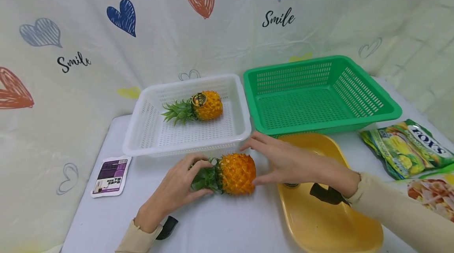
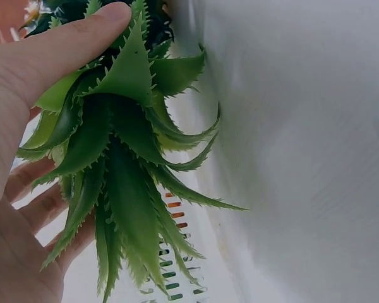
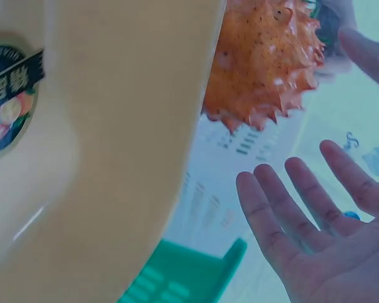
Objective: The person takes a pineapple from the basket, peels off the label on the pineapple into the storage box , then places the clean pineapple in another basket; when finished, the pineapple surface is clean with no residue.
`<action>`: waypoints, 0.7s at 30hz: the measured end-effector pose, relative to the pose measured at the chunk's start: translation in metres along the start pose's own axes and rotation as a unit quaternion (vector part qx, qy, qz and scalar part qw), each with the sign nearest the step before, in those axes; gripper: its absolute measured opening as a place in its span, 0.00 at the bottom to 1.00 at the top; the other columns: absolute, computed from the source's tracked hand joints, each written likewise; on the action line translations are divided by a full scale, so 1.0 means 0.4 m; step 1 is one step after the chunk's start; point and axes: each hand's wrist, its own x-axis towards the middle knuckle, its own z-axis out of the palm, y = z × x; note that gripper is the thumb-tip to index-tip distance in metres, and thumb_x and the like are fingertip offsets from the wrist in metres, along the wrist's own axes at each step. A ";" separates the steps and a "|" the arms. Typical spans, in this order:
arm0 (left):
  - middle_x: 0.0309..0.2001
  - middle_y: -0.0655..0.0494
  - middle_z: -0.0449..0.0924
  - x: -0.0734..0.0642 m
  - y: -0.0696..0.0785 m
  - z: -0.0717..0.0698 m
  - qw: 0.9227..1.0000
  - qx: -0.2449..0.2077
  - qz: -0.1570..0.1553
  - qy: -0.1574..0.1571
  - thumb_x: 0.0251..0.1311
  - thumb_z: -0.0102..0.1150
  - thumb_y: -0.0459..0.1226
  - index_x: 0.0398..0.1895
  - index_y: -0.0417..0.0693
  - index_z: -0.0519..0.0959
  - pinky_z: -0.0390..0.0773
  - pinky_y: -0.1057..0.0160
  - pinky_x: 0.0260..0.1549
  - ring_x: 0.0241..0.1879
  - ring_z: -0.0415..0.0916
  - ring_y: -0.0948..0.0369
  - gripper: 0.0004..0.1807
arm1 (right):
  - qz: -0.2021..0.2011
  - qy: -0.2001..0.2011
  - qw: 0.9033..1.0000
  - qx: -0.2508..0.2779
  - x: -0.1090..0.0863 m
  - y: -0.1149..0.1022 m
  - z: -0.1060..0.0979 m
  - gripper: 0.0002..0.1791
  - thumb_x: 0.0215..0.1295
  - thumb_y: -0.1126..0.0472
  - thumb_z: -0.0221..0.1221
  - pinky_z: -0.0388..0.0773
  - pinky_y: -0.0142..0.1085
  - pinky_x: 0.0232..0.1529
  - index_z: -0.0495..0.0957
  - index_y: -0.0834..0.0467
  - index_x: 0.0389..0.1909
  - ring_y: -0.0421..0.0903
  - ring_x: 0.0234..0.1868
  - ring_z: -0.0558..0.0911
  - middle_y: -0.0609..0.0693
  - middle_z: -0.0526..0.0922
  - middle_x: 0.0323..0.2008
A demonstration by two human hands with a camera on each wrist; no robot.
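Observation:
An orange pineapple (image 1: 238, 174) with green leaves lies on its side on the table in front of the white basket. My left hand (image 1: 182, 182) holds it by its leafy crown (image 2: 123, 145), the thumb on one side and the fingers on the other. At the fruit's other end my right hand (image 1: 283, 158) is spread, its thumb close to the skin; the right wrist view shows the fingers (image 3: 265, 214) straight and apart from the fruit. A second pineapple (image 1: 208, 106), bearing a round dark label, lies inside the white basket (image 1: 149, 151).
A green basket (image 1: 320, 123) stands at the back right. The yellow tray (image 1: 333, 225) sits below my right forearm, with a round label (image 3: 12, 95) in it. To the right lie a FOX'S candy bag (image 1: 408, 148) and another bag (image 1: 430, 194). A purple-and-white packet (image 1: 111, 176) lies left.

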 end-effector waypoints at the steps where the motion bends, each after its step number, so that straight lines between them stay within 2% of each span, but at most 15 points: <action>1: 0.58 0.51 0.75 0.000 0.000 0.000 1.000 -0.001 0.000 0.000 0.42 0.88 0.46 0.59 0.50 0.77 0.84 0.54 0.44 0.49 0.80 0.55 0.39 | -0.002 -0.008 1.000 0.004 0.006 0.000 0.005 0.37 0.59 0.53 0.78 0.80 0.46 0.57 0.72 0.56 0.66 0.49 0.57 0.78 0.48 0.71 0.61; 8: 0.58 0.51 0.76 -0.001 0.001 0.001 1.000 -0.004 -0.005 -0.002 0.42 0.88 0.46 0.58 0.50 0.78 0.84 0.54 0.45 0.49 0.80 0.55 0.39 | -0.022 -0.037 0.999 -0.004 0.039 -0.009 0.035 0.46 0.54 0.53 0.81 0.79 0.47 0.62 0.68 0.58 0.71 0.47 0.61 0.76 0.50 0.70 0.65; 21: 0.58 0.51 0.75 -0.005 -0.002 0.004 1.000 -0.005 -0.006 0.003 0.40 0.89 0.46 0.58 0.50 0.78 0.84 0.54 0.46 0.49 0.80 0.55 0.40 | -0.037 -0.063 0.997 -0.030 0.061 -0.001 0.070 0.53 0.50 0.56 0.83 0.79 0.50 0.62 0.65 0.61 0.74 0.49 0.63 0.75 0.52 0.69 0.66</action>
